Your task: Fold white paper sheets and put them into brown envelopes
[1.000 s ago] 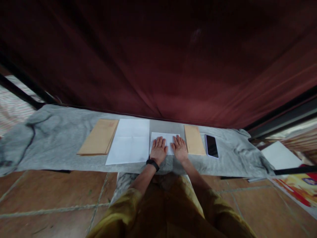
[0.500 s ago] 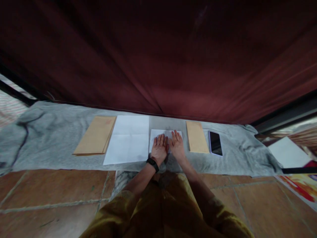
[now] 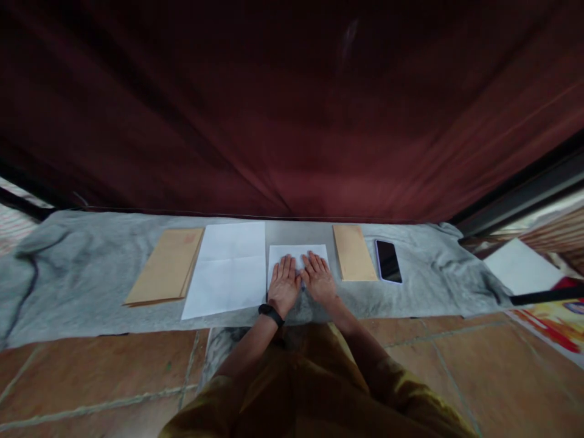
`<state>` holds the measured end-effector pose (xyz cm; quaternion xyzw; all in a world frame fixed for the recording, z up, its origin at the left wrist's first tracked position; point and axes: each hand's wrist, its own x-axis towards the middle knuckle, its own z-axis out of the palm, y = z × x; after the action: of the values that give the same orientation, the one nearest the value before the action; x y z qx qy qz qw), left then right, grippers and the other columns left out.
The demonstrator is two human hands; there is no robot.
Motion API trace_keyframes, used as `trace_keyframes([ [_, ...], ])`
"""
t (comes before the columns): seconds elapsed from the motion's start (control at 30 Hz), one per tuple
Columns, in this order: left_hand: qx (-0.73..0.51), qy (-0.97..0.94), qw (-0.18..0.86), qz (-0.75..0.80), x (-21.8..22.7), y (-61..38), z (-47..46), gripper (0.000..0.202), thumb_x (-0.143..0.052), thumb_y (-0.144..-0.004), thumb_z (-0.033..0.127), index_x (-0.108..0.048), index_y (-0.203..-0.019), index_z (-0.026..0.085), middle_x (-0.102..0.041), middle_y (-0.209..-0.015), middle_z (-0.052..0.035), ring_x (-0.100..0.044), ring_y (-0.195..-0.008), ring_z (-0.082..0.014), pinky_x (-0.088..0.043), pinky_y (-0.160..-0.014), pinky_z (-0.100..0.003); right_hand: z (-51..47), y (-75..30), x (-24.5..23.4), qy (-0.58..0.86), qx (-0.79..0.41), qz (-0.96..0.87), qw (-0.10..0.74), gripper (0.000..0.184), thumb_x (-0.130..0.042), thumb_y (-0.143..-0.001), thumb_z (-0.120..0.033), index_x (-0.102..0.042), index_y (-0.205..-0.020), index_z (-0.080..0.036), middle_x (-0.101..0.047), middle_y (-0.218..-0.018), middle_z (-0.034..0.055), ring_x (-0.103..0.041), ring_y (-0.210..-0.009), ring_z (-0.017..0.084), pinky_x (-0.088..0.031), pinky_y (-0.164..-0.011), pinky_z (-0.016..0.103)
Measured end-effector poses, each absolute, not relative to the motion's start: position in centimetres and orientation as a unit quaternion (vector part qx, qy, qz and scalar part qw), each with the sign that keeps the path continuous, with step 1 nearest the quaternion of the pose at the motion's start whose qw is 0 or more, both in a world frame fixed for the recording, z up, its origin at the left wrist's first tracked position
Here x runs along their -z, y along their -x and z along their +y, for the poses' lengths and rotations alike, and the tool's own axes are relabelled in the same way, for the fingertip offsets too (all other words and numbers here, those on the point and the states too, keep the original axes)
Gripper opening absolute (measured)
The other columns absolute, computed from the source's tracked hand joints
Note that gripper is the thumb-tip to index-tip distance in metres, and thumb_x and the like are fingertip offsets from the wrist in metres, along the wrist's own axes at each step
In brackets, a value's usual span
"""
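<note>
My left hand (image 3: 283, 285), with a black band on its wrist, lies flat with fingers stretched out on a small folded white paper (image 3: 297, 254). My right hand (image 3: 317, 280) lies flat beside it on the same paper, the two hands almost touching. The paper rests on a grey cloth (image 3: 91, 267) spread over the tiled floor. A larger creased white sheet (image 3: 227, 267) lies just left of my left hand. A brown envelope (image 3: 350, 252) lies just right of my right hand.
A stack of brown envelopes (image 3: 166, 266) sits at the left of the large sheet. A dark phone (image 3: 388, 261) lies right of the single envelope. A dark red curtain (image 3: 292, 109) hangs behind the cloth. White paper (image 3: 520, 266) and colourful print (image 3: 554, 319) lie at far right.
Both hands have drawn closer together on the small paper, the right one sliding left toward the left one. The view has shifted slightly.
</note>
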<state>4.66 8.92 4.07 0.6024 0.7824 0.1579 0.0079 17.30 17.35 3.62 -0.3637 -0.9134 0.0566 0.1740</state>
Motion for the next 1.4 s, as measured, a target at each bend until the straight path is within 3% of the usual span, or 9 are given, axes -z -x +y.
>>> trace_keyframes([
  [0.3,-0.191,-0.559,-0.033,0.806,-3.3,-5.0,7.5,0.062,-0.035,-0.1,0.037,-0.03,-0.154,0.006,-0.035,-0.16,-0.0204,-0.026,-0.151,-0.0296,-0.027,-0.122,-0.051,16.9,-19.0,-3.2,0.412,-0.022,-0.89,0.196,0.057,-0.043,-0.104,-0.041,-0.039,-0.153,-0.013,-0.036,-0.159,0.0173,-0.036,-0.146,0.029,-0.031,-0.118,0.048],
  [0.63,-0.215,-0.539,-0.056,0.813,-2.6,-5.2,6.5,0.054,-0.032,-0.099,0.026,-0.038,-0.149,0.003,-0.041,-0.155,-0.0236,-0.032,-0.149,-0.0316,-0.033,-0.118,-0.053,16.0,-20.6,-2.9,0.442,-0.029,-0.864,0.238,0.057,-0.037,-0.105,-0.036,-0.039,-0.151,-0.004,-0.044,-0.154,0.0207,-0.039,-0.144,0.031,-0.036,-0.116,0.05],
  [0.77,-0.204,-0.548,-0.058,0.809,-3.4,-5.3,6.7,0.055,-0.031,-0.098,0.023,-0.038,-0.149,0.003,-0.039,-0.156,-0.0241,-0.029,-0.15,-0.0317,-0.031,-0.119,-0.053,15.7,-18.9,-4.2,0.439,-0.065,-0.865,0.235,0.053,-0.035,-0.105,-0.033,-0.043,-0.15,-0.007,-0.044,-0.154,0.0179,-0.039,-0.145,0.029,-0.036,-0.116,0.049],
  [0.97,-0.166,-0.588,-0.035,0.791,-4.2,-5.1,7.1,0.054,-0.031,-0.097,0.022,-0.042,-0.149,0.009,-0.041,-0.157,-0.0166,-0.029,-0.15,-0.0279,-0.03,-0.12,-0.049,16.1,-14.8,-5.6,0.361,-0.103,-0.903,0.207,0.046,-0.037,-0.106,-0.032,-0.053,-0.144,-0.014,-0.048,-0.153,0.0097,-0.041,-0.144,0.022,-0.034,-0.119,0.04],
  [1.2,-0.184,-0.579,-0.032,0.793,-3.5,-5.3,6.5,0.057,-0.034,-0.099,0.032,-0.041,-0.148,0.004,-0.041,-0.156,-0.0212,-0.032,-0.149,-0.0302,-0.03,-0.121,-0.051,17.6,-15.1,-4.5,0.351,-0.075,-0.914,0.192,0.046,-0.044,-0.104,-0.038,-0.05,-0.146,-0.021,-0.043,-0.157,0.0087,-0.04,-0.144,0.025,-0.028,-0.12,0.045],
  [1.4,-0.251,-0.519,0.022,0.817,-4.0,-4.5,6.9,0.052,-0.045,-0.093,0.026,-0.048,-0.138,0.0,-0.04,-0.154,-0.0279,-0.032,-0.148,-0.0358,-0.032,-0.118,-0.054,18.3,-17.3,-4.2,0.379,-0.073,-0.9,0.202,0.05,-0.045,-0.104,-0.039,-0.046,-0.149,-0.02,-0.042,-0.157,0.0104,-0.039,-0.145,0.026,-0.028,-0.12,0.046],
])
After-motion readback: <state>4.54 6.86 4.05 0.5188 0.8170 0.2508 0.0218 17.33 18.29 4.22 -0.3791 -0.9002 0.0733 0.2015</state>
